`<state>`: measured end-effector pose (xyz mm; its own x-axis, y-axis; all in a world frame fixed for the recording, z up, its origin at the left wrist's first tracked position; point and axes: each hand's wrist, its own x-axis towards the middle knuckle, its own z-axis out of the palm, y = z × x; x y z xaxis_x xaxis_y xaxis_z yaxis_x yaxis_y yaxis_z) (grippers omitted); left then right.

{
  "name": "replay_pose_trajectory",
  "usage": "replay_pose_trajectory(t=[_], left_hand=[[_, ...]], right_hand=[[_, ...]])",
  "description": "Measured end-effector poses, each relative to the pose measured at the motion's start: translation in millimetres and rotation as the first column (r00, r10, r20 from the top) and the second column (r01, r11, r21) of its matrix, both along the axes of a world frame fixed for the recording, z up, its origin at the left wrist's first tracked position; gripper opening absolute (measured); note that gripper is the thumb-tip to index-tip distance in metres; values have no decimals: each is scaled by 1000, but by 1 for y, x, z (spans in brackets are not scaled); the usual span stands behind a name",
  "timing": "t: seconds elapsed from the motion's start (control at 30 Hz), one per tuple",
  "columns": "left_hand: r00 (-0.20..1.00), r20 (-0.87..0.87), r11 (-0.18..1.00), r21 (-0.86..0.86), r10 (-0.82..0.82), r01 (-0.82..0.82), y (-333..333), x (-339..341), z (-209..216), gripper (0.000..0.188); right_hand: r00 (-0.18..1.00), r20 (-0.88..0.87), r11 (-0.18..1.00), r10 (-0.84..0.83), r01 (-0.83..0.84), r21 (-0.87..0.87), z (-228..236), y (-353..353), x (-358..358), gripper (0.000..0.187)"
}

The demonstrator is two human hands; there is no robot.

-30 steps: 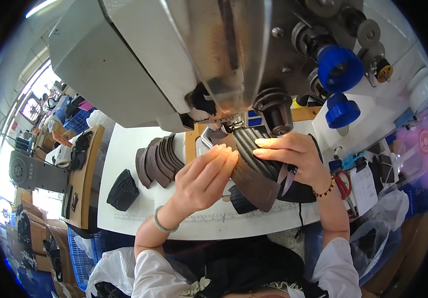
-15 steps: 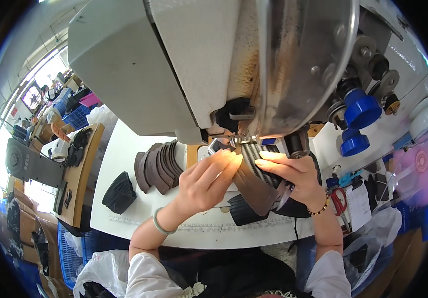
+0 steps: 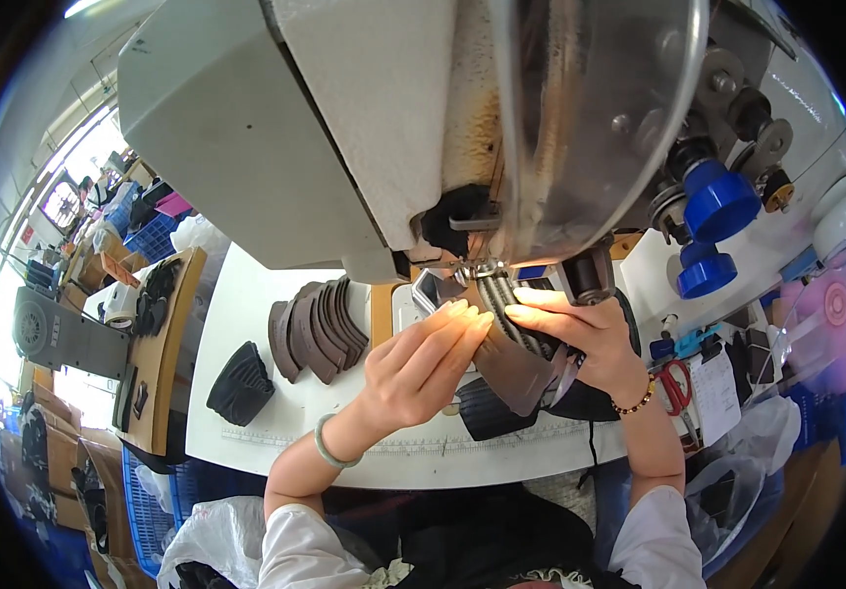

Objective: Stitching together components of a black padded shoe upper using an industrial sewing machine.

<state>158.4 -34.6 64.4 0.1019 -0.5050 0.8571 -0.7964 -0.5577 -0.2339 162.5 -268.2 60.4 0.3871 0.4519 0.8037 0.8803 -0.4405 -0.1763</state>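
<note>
A curved brown piece (image 3: 516, 373), with a dark grey ribbed piece (image 3: 539, 339) along its right side, lies under the needle area of a sewing machine (image 3: 482, 271). My left hand (image 3: 423, 368) is closed in a pinch at the left edge of the brown piece, close to the presser foot. My right hand (image 3: 590, 339) has its thumb and fingers closed on the ribbed piece from the right. A shiny pointed metal tool (image 3: 568, 378), perhaps snips, sticks out below the right palm; how it is held is hidden.
Several curved brown pieces (image 3: 317, 329) lie fanned out on the white table (image 3: 344, 461), left of my hands. A black ribbed bundle (image 3: 241, 383) sits nearer the left edge. Another black ribbed piece (image 3: 494, 410) lies below the work. Red-handled scissors (image 3: 676, 388) are on the right.
The brown and ribbed pieces have slid a little toward the machine, and both hands keep their hold on them. The whole view has shifted slightly.
</note>
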Motion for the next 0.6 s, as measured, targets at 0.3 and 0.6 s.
replay_pose_trajectory(t=[0.3, 0.6], left_hand=[[996, -86, 999, -40, -1, -3, 9, 7, -1, 38], [823, -563, 947, -298, -72, -121, 38, 34, -11, 24]], right_hand=[[996, 20, 996, -92, 92, -5, -4, 11, -5, 51], [809, -502, 900, -306, 417, 123, 15, -28, -16, 26]])
